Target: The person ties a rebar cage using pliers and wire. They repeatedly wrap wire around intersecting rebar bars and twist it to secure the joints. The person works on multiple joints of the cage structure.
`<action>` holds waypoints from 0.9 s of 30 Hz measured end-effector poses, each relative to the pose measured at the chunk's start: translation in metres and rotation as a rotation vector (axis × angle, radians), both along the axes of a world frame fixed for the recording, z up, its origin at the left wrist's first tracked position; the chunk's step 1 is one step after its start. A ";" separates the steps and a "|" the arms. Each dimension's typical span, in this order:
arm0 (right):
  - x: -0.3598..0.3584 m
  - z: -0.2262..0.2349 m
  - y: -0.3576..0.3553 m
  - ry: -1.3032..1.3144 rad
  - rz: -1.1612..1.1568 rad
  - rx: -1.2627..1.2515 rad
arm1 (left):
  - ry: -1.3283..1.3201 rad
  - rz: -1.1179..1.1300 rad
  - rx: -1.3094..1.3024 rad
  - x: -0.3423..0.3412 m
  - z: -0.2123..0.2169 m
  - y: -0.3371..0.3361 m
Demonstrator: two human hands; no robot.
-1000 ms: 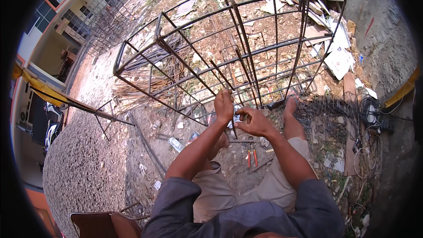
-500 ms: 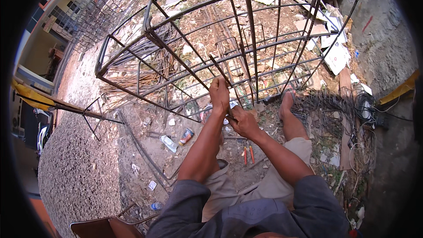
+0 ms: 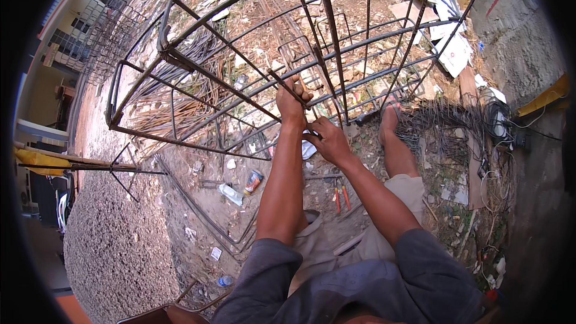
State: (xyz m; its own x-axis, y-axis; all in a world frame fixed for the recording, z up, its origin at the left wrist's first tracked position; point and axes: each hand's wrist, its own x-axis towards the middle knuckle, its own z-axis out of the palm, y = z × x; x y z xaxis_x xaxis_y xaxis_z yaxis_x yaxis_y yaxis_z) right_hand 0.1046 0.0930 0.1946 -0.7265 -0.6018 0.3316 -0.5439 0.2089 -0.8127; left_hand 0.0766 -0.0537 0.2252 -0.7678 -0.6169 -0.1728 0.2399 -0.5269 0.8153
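A long cage of dark steel reinforcing bars [image 3: 219, 119] stands tilted before me, reaching across the upper part of the view. My left hand [image 3: 291, 103] is closed round a short steel bar [image 3: 279, 81] at the cage's near side, its fingers curled and the bar's upper end sticking out beyond them. Just right of and below that wrist is my right hand [image 3: 330, 139], thumb and fingers drawn together in a pinch. Whatever lies between those fingertips is too small to make out.
Pliers with red-orange handles [image 3: 341, 199] lie on the ground between my legs. Loose rods [image 3: 201, 213], a crumpled packet [image 3: 253, 181] and a bottle [image 3: 225, 281] lie leftward, beside a gravel heap [image 3: 120, 240]. Tangled wire [image 3: 450, 123] is by my right foot, near a concrete wall [image 3: 519, 42].
My left hand has turned, so its curled fingers now show, and the bar in it leans more to the left. My right hand has moved slightly up. The whole view has shifted a little.
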 end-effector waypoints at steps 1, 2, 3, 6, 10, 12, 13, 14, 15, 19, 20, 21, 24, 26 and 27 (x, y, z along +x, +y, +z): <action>0.001 0.000 0.000 -0.063 -0.030 -0.028 | 0.006 -0.018 0.019 0.000 -0.001 -0.004; 0.000 -0.002 0.001 -0.101 -0.048 -0.050 | -0.015 -0.015 0.012 -0.001 -0.003 -0.006; -0.001 -0.006 0.002 -0.137 -0.066 -0.072 | -0.033 0.023 0.030 -0.005 -0.004 -0.007; -0.011 -0.020 0.009 -0.167 -0.100 -0.117 | -0.017 0.011 0.056 -0.012 -0.006 -0.013; -0.023 -0.033 0.010 -0.229 -0.132 -0.153 | -0.039 0.042 -0.001 -0.021 -0.007 -0.017; -0.025 -0.031 0.007 -0.347 -0.159 -0.100 | -0.027 0.034 0.003 -0.022 -0.007 -0.021; -0.025 -0.031 0.004 -0.381 -0.165 -0.111 | -0.021 0.030 0.004 -0.023 -0.006 -0.022; -0.025 -0.031 0.000 -0.415 -0.169 -0.123 | 0.006 0.002 0.017 -0.022 -0.006 -0.024; -0.026 -0.032 -0.003 -0.450 -0.177 -0.138 | -0.010 0.003 0.018 -0.023 -0.002 -0.022; -0.031 -0.038 -0.012 -0.440 -0.222 -0.047 | -0.023 -0.071 0.071 -0.019 0.004 -0.019; -0.030 -0.040 -0.014 -0.430 -0.234 -0.048 | -0.010 -0.092 0.107 -0.018 0.004 -0.019; -0.029 -0.042 -0.016 -0.418 -0.244 -0.044 | 0.004 -0.108 0.146 -0.015 0.004 -0.019; -0.025 -0.046 -0.018 -0.428 -0.249 -0.025 | 0.042 -0.116 0.156 -0.015 0.006 -0.018; -0.023 -0.047 -0.020 -0.439 -0.271 -0.014 | 0.020 -0.100 0.086 -0.015 0.006 -0.018; -0.023 -0.048 -0.020 -0.441 -0.274 -0.036 | 0.012 -0.088 0.051 -0.015 0.005 -0.018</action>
State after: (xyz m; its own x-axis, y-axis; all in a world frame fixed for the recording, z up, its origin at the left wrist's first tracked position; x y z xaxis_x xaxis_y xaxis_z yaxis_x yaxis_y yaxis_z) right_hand 0.0818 0.0729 0.1462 -0.9313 -0.3634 -0.0243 -0.0776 0.2631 -0.9616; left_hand 0.0612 -0.0718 0.2307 -0.8208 -0.5379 -0.1924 0.2007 -0.5868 0.7845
